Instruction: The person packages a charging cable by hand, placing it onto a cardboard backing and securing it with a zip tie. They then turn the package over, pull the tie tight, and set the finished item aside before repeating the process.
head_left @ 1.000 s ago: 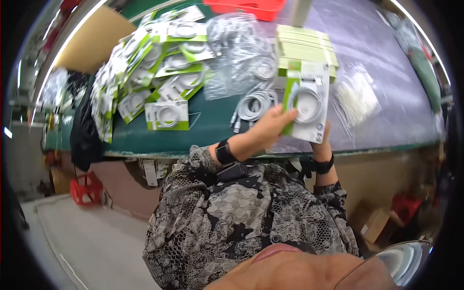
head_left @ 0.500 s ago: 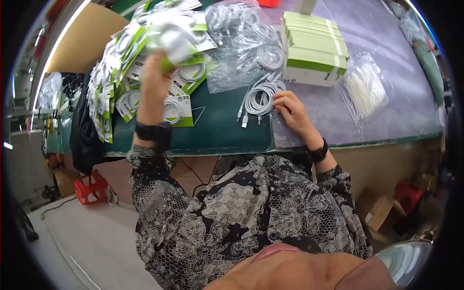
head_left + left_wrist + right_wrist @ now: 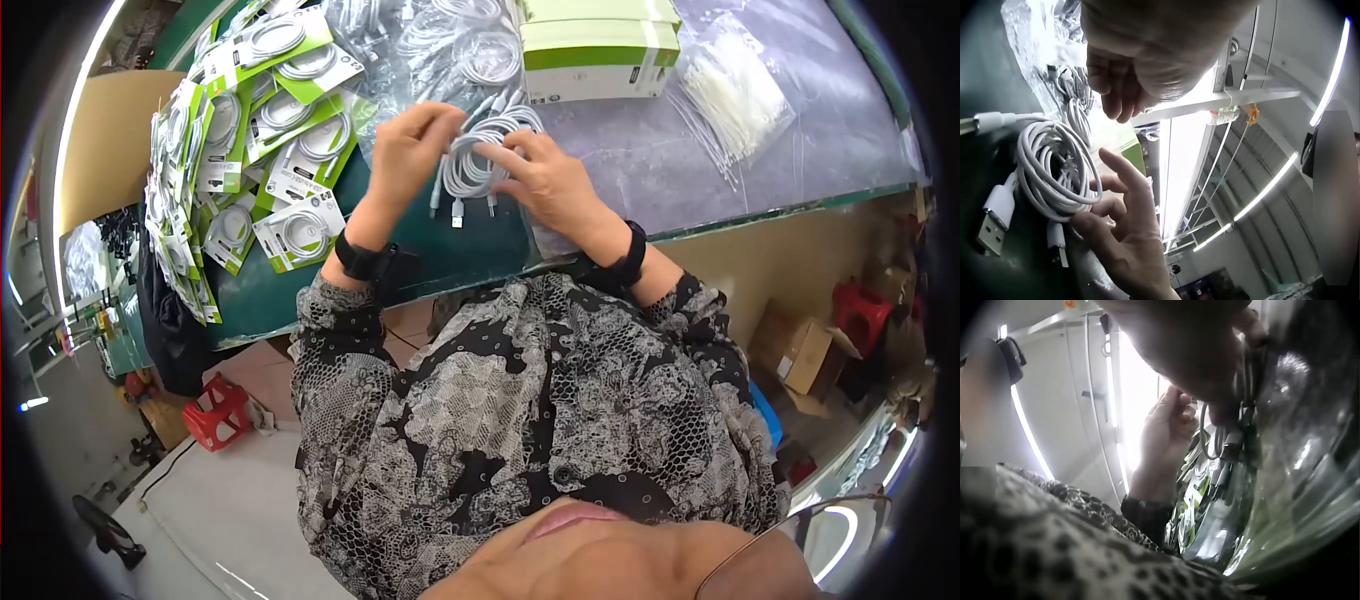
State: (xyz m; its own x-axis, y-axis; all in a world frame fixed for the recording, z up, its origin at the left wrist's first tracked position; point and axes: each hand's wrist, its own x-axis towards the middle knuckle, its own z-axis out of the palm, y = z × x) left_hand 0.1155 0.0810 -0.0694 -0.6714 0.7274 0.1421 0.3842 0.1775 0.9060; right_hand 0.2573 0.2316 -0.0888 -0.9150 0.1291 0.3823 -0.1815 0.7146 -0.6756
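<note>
A bundle of coiled white USB cables (image 3: 468,172) lies on the green table mat, its plugs pointing toward the person. My right hand (image 3: 552,185) holds the right side of the coil between thumb and fingers; the left wrist view shows the fingertips at the loops (image 3: 1054,172). Just left of the coil, my left hand (image 3: 408,145) is raised with loosely bent fingers, and nothing shows in it. Left of that hand is a heap of carded cable packs (image 3: 300,225) with green and white cards.
Behind the coil lie clear bags of more white cables (image 3: 430,45). Green and white boxes (image 3: 600,75) stand at the back. A bag of thin white strips (image 3: 740,105), like cable ties, lies at right. The table's front edge (image 3: 700,228) runs before the person.
The carded cable pack in my left hand went left to the heap and has left the hand. The left hand came back toward the coil. My right hand now grips the coil.
</note>
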